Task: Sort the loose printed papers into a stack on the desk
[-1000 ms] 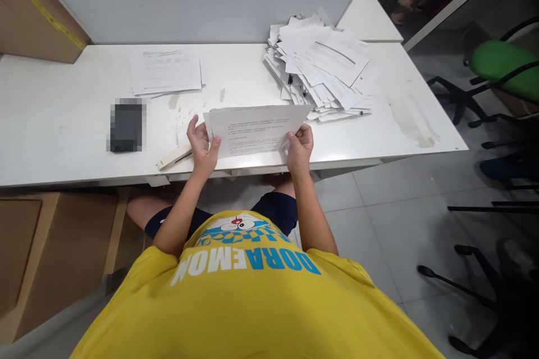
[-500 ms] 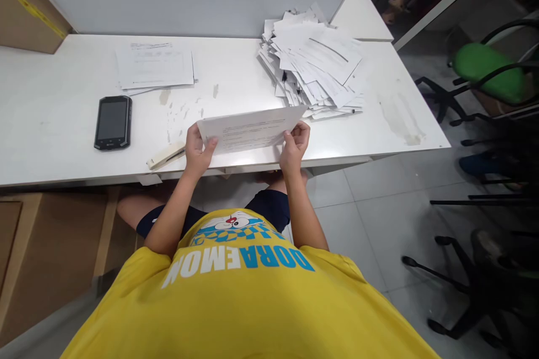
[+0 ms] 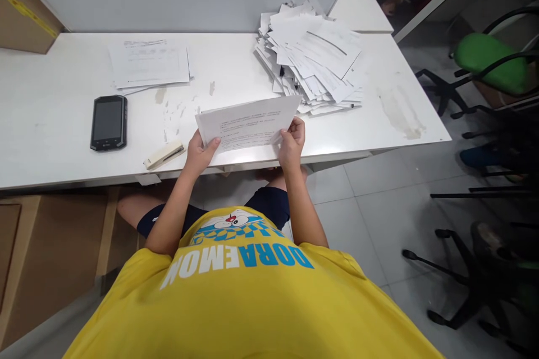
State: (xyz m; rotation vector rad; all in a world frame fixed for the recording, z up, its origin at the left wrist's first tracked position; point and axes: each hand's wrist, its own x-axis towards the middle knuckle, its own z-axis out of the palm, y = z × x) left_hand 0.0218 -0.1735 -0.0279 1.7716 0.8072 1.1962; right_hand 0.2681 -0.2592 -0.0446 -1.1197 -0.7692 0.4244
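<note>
Printed paper [image 3: 248,125] is held up at a tilt over the desk's front edge, its text facing me. Whether it is one sheet or a few, I cannot tell. My left hand [image 3: 201,152] grips its left end, thumb on the front and fingers behind. At the lower right corner, my right hand [image 3: 292,145] pinches it between thumb and fingers. A cream stapler [image 3: 165,155] lies on the desk just left of my left hand. Beyond my right hand rises a messy heap of papers [image 3: 311,59].
On the white desk [image 3: 54,123], a black handheld device [image 3: 109,123] lies at the left, with a flatter paper stack [image 3: 149,64] behind it. A grey partition borders the back. Cardboard boxes [image 3: 67,258] stand below left; a green chair [image 3: 490,64] is at the right.
The paper has tipped so that more of its printed face shows. Both hands keep their hold, with only slight movement. The whole view has shifted a little.
</note>
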